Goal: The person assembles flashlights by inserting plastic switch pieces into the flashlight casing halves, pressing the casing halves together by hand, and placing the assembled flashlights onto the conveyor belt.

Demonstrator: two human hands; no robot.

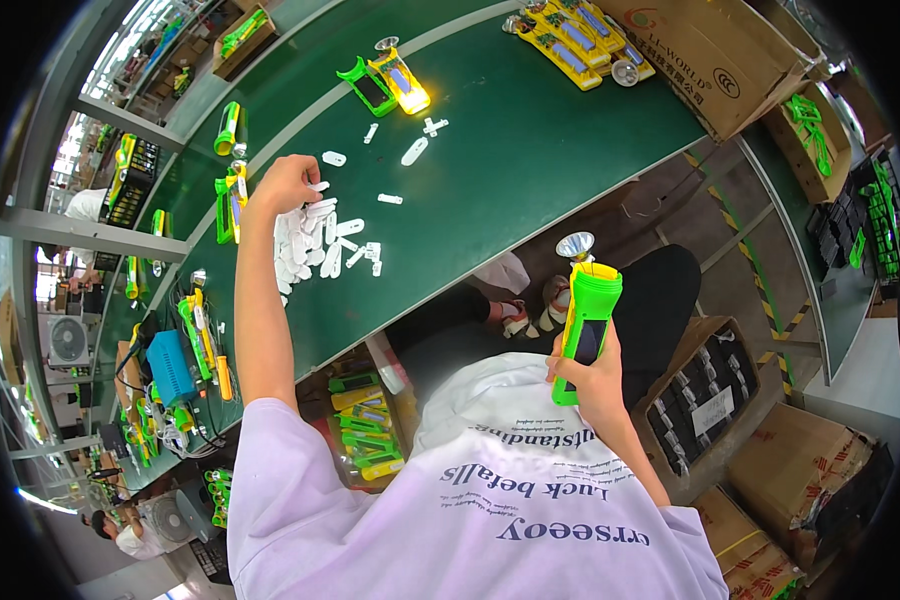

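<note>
My right hand [598, 375] is wrapped around the lower part of a green and yellow flashlight [597, 297], held upright over my lap. A dark panel shows on its side, and its silver reflector [575, 246] sticks up loose from the open head. Over the table, my left hand [292, 184] pinches a small white plastic piece [319, 186] between the fingertips. Just below that hand lies a heap of similar white pieces [310, 238]. A few more white pieces [414, 151] are scattered to the right of it.
On the green table [490, 190] lie an opened flashlight [400, 82] with its green cover, and several yellow flashlight bodies [575, 45] beside a cardboard box [725, 65]. A blue device [171, 367] stands at left. Below the table edge, a box of black parts [695, 400] sits at right.
</note>
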